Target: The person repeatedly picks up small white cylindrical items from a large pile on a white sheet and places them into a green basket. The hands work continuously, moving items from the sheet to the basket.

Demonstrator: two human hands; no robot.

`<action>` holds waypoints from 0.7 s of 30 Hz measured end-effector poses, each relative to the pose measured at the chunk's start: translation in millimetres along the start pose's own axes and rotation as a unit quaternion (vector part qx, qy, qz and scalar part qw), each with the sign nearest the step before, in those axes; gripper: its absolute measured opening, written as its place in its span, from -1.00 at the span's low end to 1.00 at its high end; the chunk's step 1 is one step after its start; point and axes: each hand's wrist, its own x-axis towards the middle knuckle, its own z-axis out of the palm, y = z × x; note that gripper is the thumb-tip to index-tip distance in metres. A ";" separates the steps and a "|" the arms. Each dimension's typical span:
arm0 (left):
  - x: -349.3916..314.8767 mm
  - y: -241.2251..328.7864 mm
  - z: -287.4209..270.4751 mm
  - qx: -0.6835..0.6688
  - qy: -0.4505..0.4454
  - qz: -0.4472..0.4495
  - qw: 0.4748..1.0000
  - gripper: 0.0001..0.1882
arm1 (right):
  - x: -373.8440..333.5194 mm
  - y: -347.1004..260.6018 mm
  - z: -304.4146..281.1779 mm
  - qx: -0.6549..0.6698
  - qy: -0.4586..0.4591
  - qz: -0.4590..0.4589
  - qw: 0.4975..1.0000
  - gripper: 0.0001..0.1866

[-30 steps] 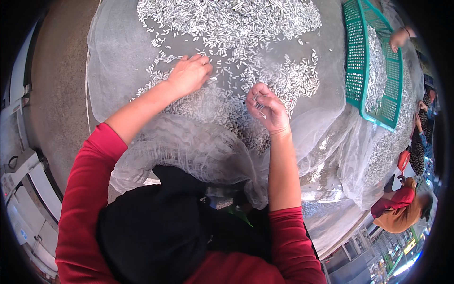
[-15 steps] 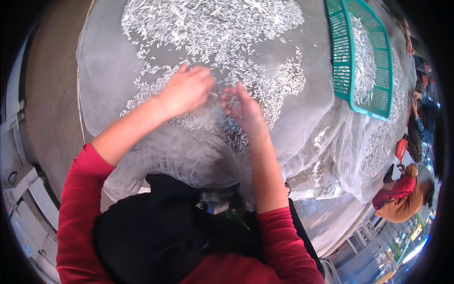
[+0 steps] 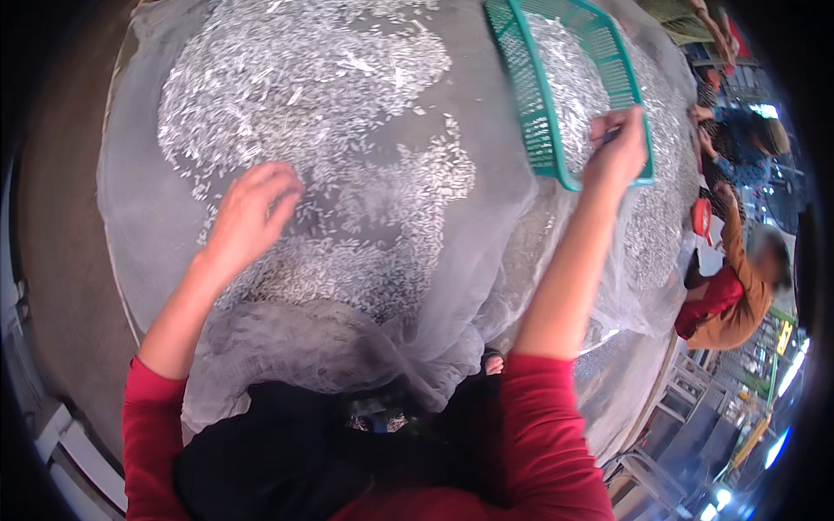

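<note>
Around the left hand [image 3: 258, 207], countless small, slender, silvery-white pieces [image 3: 347, 273]

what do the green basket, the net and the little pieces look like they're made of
Green basket: probably moulded plastic, slightly glossy, with regular perforations. Net: likely fine synthetic mesh, whitish and translucent, bunching in soft folds. Little pieces: silvery-white with bright glints, perhaps metal or foil-coated; blur leaves that open.

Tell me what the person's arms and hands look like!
Red sleeves stop partway down, leaving the rest uncovered. The left hand and right hand are bare, with no gloves or bracelets that I can see.
</note>
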 end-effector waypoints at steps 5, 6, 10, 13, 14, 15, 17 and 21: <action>-4.0 -60.2 3.7 -0.001 0.030 -0.083 0.996 -0.86 | 63.5 41.4 -11.6 -0.594 -0.196 -0.110 0.773 -0.53; -3.1 -68.9 8.0 -0.009 0.028 -0.098 0.995 -0.86 | 52.8 41.9 -8.1 -0.647 -0.156 -0.167 0.727 -0.56; 6.8 -85.4 35.9 0.011 -0.005 -0.144 0.990 -0.75 | -42.3 55.5 70.1 -0.420 -0.267 -0.190 0.846 -0.75; 16.1 -86.7 61.1 0.085 -0.035 -0.109 0.990 -0.54 | -134.6 79.1 145.5 -0.409 -0.482 -0.061 0.773 -0.72; 16.3 -86.9 66.5 0.088 -0.024 -0.085 0.992 -0.55 | -158.5 86.9 164.1 -0.412 -0.476 -0.075 0.773 -0.67; 16.6 -86.7 70.4 0.092 -0.017 -0.063 0.994 -0.55 | -178.0 93.1 178.1 -0.391 -0.455 -0.108 0.793 -0.65; 9.4 -85.5 69.4 0.089 -0.051 -0.037 0.994 -0.54 | -213.0 95.3 190.3 -0.326 -0.464 -0.177 0.805 -0.61; -45.2 -63.9 43.9 -0.030 -0.323 -0.002 0.946 -0.65 | -246.0 55.9 140.4 -0.299 -0.707 -0.132 0.628 -0.59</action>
